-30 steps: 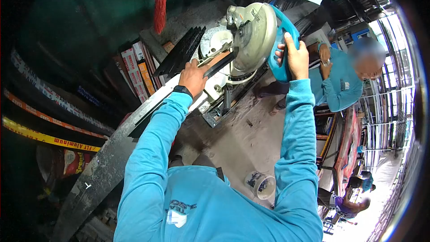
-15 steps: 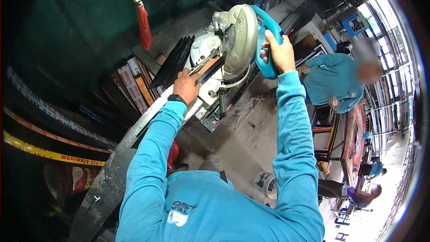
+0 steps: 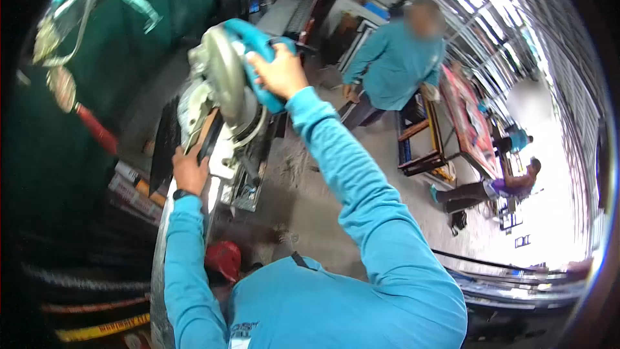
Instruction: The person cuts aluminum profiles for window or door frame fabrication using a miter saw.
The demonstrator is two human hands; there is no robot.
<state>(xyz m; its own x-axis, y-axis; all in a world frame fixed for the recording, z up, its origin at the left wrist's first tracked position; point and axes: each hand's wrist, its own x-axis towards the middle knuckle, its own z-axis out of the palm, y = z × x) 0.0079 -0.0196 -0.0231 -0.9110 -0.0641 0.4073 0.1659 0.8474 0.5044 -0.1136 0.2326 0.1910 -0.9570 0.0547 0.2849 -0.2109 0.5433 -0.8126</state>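
My right hand [image 3: 279, 72] is closed round the teal handle [image 3: 250, 37] of a miter saw, whose pale round guard [image 3: 223, 68] stands over the saw base. My left hand [image 3: 190, 169] grips the near end of a brown and black strip [image 3: 208, 130], which lies on the saw base with its far end by the guard. The blade is hidden by the guard. Dark ribbed pieces [image 3: 165, 145] are just left of the saw.
A co-worker in a teal shirt [image 3: 394, 58] stands beyond the saw to the right. A red-topped table [image 3: 466, 126] and frames [image 3: 420, 139] are further right, with other people behind. A red object [image 3: 223, 260] is low beside the bench.
The view has swung right, so the saw and both my hands appear further left. Both hands keep their holds. The co-worker's arm nearest the saw now hangs lower.
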